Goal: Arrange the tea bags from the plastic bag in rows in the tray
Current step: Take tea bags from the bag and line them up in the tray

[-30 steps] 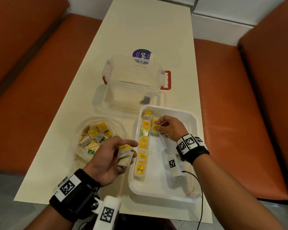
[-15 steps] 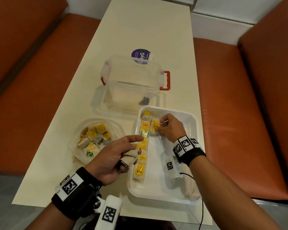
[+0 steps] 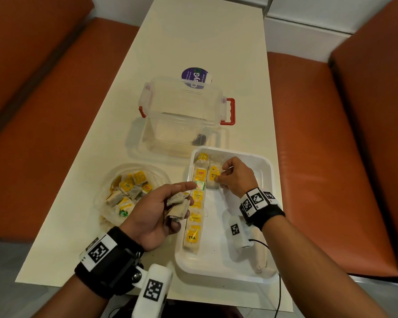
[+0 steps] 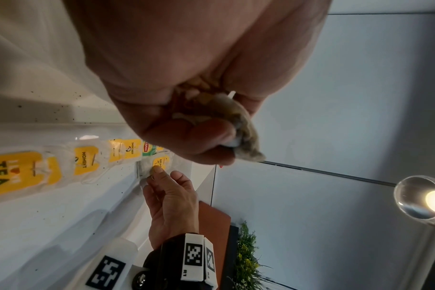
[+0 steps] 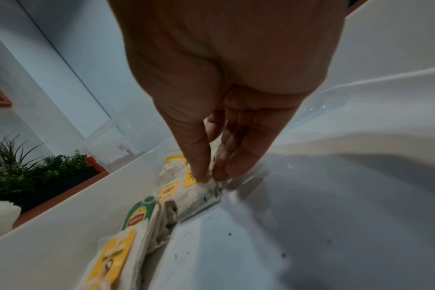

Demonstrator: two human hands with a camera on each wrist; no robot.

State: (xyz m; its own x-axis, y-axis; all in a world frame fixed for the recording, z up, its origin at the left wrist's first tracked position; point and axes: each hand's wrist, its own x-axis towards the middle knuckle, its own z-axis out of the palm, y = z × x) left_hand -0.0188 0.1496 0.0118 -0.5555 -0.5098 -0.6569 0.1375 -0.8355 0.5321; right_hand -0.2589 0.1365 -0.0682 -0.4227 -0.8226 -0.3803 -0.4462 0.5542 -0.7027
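Holding spare bags [image 3: 178, 206] bunched in curled fingers with the forefinger stretched out, the left hand [image 3: 156, 212] hovers just beside the tray's [image 3: 216, 267] near-left rim, over the finished row [image 3: 197, 203] that runs away from it along the left wall. Past that forefinger, the right hand [image 3: 236, 177] pinches the yellow tag of one tea bag [image 3: 213, 177] between thumb and fingertips [image 5: 201, 172], the bag lying on the tray floor touching the first row's far end. The step in hand looks like seating the opening bag of a second row. Next, I judge, the right hand should let go once the bag lies flat and square to its neighbour, then take a bag from the left hand and lay it just nearer. Beyond the left hand, to its left, the plastic bag [image 3: 133, 191] holds many more, so the job is early.
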